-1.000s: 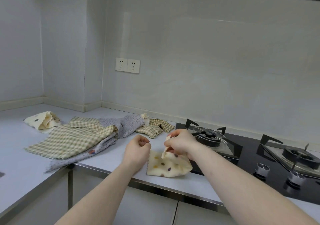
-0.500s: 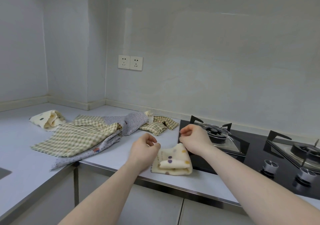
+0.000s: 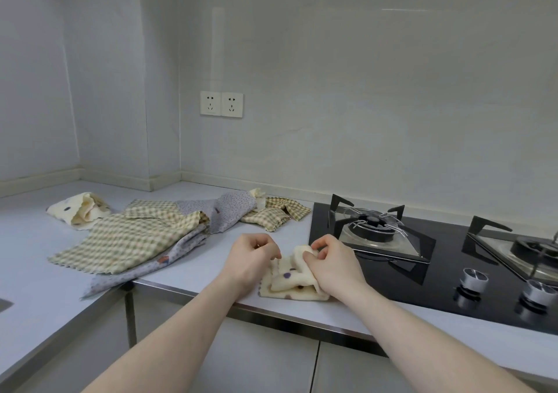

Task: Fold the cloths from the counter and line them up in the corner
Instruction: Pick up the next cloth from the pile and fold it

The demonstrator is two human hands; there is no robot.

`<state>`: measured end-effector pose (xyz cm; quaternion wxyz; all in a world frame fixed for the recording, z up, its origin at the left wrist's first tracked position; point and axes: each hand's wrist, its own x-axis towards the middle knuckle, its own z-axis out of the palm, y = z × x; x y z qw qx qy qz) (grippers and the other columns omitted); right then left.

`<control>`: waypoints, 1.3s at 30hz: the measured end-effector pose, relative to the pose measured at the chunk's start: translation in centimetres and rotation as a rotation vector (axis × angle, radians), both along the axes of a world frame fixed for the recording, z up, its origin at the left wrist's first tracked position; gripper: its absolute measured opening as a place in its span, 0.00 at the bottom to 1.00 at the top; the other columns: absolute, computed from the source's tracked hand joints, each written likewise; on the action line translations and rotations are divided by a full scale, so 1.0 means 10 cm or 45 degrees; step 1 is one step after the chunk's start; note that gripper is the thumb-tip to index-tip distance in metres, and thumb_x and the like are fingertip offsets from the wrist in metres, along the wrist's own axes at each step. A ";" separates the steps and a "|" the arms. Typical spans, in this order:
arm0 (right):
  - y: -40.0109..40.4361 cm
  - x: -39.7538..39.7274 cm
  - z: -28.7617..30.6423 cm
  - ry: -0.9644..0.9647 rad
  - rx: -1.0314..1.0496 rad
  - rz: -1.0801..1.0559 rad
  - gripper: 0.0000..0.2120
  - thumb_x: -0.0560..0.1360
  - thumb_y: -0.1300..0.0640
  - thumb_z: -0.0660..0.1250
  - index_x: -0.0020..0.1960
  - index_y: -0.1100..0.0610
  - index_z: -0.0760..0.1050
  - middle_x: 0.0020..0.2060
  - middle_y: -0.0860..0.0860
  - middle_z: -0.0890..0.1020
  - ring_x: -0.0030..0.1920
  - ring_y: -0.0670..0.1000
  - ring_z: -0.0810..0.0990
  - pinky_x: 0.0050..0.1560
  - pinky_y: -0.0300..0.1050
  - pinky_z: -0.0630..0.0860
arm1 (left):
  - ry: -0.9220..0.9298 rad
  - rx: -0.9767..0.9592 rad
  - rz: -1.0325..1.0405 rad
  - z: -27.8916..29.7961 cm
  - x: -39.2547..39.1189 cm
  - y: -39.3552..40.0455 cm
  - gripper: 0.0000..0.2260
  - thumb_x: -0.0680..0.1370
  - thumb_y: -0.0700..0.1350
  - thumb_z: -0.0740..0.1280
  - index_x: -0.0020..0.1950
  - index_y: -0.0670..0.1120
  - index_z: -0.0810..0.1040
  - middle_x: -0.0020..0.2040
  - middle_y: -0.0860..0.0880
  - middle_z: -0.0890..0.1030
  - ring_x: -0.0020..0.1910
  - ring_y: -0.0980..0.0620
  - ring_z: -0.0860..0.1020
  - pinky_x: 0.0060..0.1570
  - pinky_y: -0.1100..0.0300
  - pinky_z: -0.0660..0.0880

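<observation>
A cream dotted cloth (image 3: 288,282) lies partly folded at the counter's front edge, beside the hob. My right hand (image 3: 333,264) pinches its raised fold on the right side. My left hand (image 3: 252,256) sits at the cloth's left edge with fingers curled; whether it grips the fabric is hidden. Further left lie a large green checked cloth (image 3: 126,238) over a lilac flowered cloth (image 3: 225,211), a small green checked cloth (image 3: 274,213) near the wall, and another cream dotted cloth (image 3: 77,210) toward the corner.
A black gas hob (image 3: 401,259) with two burners and knobs (image 3: 474,281) lies right of my hands. The grey counter (image 3: 27,259) bends round an inner corner at the left. A double wall socket (image 3: 221,104) is on the back wall.
My right hand has come back down onto the cream dotted cloth and taken hold of its fold. My left hand moved in to the cloth's left edge. The cloth is more bunched.
</observation>
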<state>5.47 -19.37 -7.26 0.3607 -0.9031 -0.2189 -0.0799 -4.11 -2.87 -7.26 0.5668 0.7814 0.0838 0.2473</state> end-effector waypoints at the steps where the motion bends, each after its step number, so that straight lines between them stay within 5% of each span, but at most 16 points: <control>1: 0.03 -0.01 -0.02 -0.008 0.000 -0.007 0.11 0.77 0.45 0.67 0.58 0.46 0.75 0.46 0.44 0.79 0.48 0.48 0.79 0.46 0.46 0.76 | -0.005 -0.003 0.003 0.00 -0.01 0.00 0.10 0.65 0.46 0.66 0.34 0.41 0.81 0.31 0.50 0.76 0.31 0.54 0.71 0.30 0.64 0.67; 6: 0.08 0.00 -0.06 -0.011 -0.053 -0.021 0.12 0.77 0.45 0.67 0.59 0.46 0.74 0.50 0.44 0.80 0.50 0.48 0.79 0.43 0.44 0.72 | -0.007 0.084 -0.134 -0.02 0.00 0.02 0.12 0.66 0.46 0.64 0.32 0.39 0.82 0.36 0.36 0.79 0.37 0.50 0.75 0.40 0.54 0.71; 12: -0.02 0.14 0.00 0.086 0.055 -0.003 0.14 0.75 0.47 0.69 0.60 0.48 0.75 0.46 0.43 0.80 0.51 0.48 0.79 0.53 0.45 0.75 | 0.057 0.275 -0.243 -0.05 0.00 -0.01 0.08 0.64 0.43 0.67 0.40 0.45 0.83 0.31 0.56 0.78 0.32 0.58 0.72 0.35 0.66 0.70; 15: -0.06 0.16 -0.01 0.108 0.116 0.012 0.15 0.75 0.49 0.70 0.60 0.48 0.76 0.47 0.42 0.80 0.51 0.47 0.80 0.54 0.44 0.75 | 0.123 0.425 -0.232 -0.07 0.02 -0.03 0.04 0.65 0.41 0.68 0.35 0.45 0.82 0.29 0.56 0.78 0.31 0.59 0.73 0.35 0.66 0.70; 21: -0.07 0.11 -0.05 0.053 0.114 0.047 0.16 0.76 0.46 0.70 0.62 0.48 0.75 0.47 0.42 0.80 0.52 0.46 0.79 0.52 0.44 0.75 | -0.067 -0.023 -0.049 -0.04 -0.03 -0.01 0.12 0.74 0.30 0.65 0.32 0.38 0.76 0.26 0.50 0.71 0.24 0.55 0.66 0.24 0.66 0.64; 28: -0.05 0.15 0.00 0.138 0.036 0.055 0.25 0.71 0.41 0.73 0.64 0.49 0.74 0.49 0.43 0.79 0.54 0.47 0.79 0.52 0.44 0.74 | -0.012 -0.010 0.067 -0.02 0.00 0.04 0.13 0.69 0.49 0.63 0.36 0.42 0.84 0.32 0.48 0.76 0.34 0.54 0.72 0.35 0.62 0.68; 31: -0.07 0.22 0.07 0.274 0.034 0.085 0.24 0.70 0.45 0.76 0.63 0.51 0.77 0.49 0.44 0.81 0.54 0.47 0.80 0.53 0.42 0.74 | 0.188 0.171 0.225 -0.09 0.06 0.08 0.09 0.68 0.52 0.68 0.46 0.54 0.82 0.43 0.53 0.83 0.40 0.54 0.80 0.46 0.56 0.77; 34: -0.09 0.26 0.11 0.349 0.045 0.117 0.21 0.71 0.48 0.76 0.63 0.51 0.79 0.50 0.45 0.82 0.54 0.46 0.80 0.51 0.40 0.72 | 0.313 0.251 0.221 -0.07 0.10 0.06 0.14 0.64 0.56 0.65 0.48 0.57 0.79 0.46 0.57 0.83 0.46 0.53 0.81 0.58 0.48 0.76; 37: -0.11 0.29 0.11 0.382 0.060 0.127 0.20 0.71 0.51 0.76 0.62 0.50 0.80 0.51 0.45 0.83 0.55 0.46 0.81 0.53 0.40 0.72 | 0.316 0.343 0.151 -0.03 0.07 0.02 0.12 0.64 0.53 0.64 0.45 0.56 0.80 0.46 0.57 0.81 0.46 0.53 0.79 0.58 0.47 0.75; 39: -0.12 0.31 0.09 0.384 0.083 0.120 0.19 0.71 0.52 0.76 0.62 0.50 0.81 0.49 0.44 0.84 0.55 0.47 0.81 0.54 0.40 0.74 | 0.177 0.194 -0.046 -0.01 0.03 0.02 0.08 0.65 0.48 0.65 0.42 0.53 0.81 0.43 0.54 0.81 0.42 0.52 0.78 0.50 0.49 0.74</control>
